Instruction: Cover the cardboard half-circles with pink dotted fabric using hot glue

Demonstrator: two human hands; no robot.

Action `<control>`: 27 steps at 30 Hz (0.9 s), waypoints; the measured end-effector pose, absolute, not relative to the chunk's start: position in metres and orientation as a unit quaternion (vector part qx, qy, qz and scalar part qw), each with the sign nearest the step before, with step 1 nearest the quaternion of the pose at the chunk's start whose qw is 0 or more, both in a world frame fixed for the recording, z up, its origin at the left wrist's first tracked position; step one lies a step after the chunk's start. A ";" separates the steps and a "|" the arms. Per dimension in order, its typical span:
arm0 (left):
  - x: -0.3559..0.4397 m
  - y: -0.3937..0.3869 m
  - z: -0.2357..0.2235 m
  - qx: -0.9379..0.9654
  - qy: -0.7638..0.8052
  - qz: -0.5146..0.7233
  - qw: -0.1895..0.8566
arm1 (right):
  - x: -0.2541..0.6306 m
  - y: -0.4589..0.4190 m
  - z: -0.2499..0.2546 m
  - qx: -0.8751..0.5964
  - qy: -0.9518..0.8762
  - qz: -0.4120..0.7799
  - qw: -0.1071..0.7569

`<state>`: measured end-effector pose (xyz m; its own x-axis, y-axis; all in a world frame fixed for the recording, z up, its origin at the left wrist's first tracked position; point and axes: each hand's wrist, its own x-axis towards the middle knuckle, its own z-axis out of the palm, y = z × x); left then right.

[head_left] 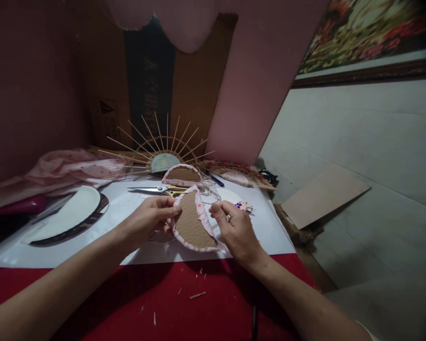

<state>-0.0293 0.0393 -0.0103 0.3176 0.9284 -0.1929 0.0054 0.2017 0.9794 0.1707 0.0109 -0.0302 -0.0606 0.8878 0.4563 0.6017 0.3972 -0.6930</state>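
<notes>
My left hand pinches the left edge of a half-moon cardboard piece. Pink spotted fabric is folded over the rim of this piece, and its bare brown side faces me. To its right, my right hand is closed, thumb against forefinger, with a ring on one finger. Whatever those fingertips hold is too small to make out. A second half-moon piece, also edged in pink fabric, lies just behind. Scissors with gold handles rest beside it, partly hidden by the held piece. Tangled twine lies close by.
A fan-shaped frame of thin sticks stands at the back, with a red-trimmed fan to its right. Loose pink fabric and a white curved piece lie left. Small scraps dot the red cloth in front.
</notes>
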 end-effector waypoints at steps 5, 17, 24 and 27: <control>-0.032 0.031 -0.014 0.520 0.409 0.431 0.614 | 0.170 0.018 -0.032 -0.421 -0.606 0.487 0.468; -0.015 0.010 -0.013 0.422 0.390 0.387 0.721 | 0.171 0.012 -0.022 -0.399 -0.591 0.560 0.422; -0.016 0.012 -0.010 0.346 0.375 0.487 0.709 | 0.174 0.014 -0.023 -0.380 -0.506 0.570 0.524; -0.015 0.012 -0.011 0.349 0.356 0.506 0.704 | 0.168 0.011 -0.028 -0.375 -0.520 0.559 0.525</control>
<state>-0.0154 0.0125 -0.0112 0.2347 0.9609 -0.1470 -0.4636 0.2435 0.8519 0.1682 0.0115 -0.0276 -0.1667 0.9779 0.1265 -0.1973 0.0926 -0.9760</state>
